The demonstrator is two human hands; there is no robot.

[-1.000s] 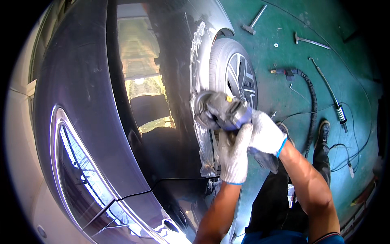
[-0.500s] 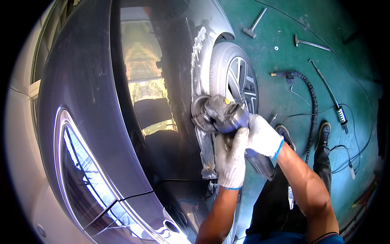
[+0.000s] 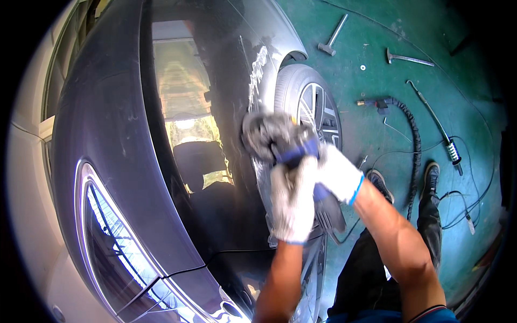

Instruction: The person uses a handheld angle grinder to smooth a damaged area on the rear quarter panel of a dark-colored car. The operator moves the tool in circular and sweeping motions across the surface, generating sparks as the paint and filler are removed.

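Observation:
Both my hands wear white knit gloves with blue cuffs and hold a blue and black angle grinder [image 3: 298,152]. My left hand [image 3: 293,207] wraps the near side of its body. My right hand [image 3: 339,173] is closed round the body on the right, its fingers partly hidden. The disc end [image 3: 259,135], smeared by motion, is over the dark car panel [image 3: 223,91] beside the wheel [image 3: 318,107]; whether it touches cannot be told. A rough, bare-looking whitish strip [image 3: 256,75] runs along the panel above the wheel arch and continues below the disc.
On the green floor [image 3: 371,37] to the right lie two hammers [image 3: 333,36] [image 3: 410,58], a slide hammer [image 3: 436,121], and a black sleeved hose [image 3: 414,145] with a torch-like end. Thin cables curve around them. My shoes [image 3: 431,175] stand near the hose.
The grinder and both hands have moved left, bringing the disc further over the panel. The whole view has shifted slightly. Both hands keep their hold.

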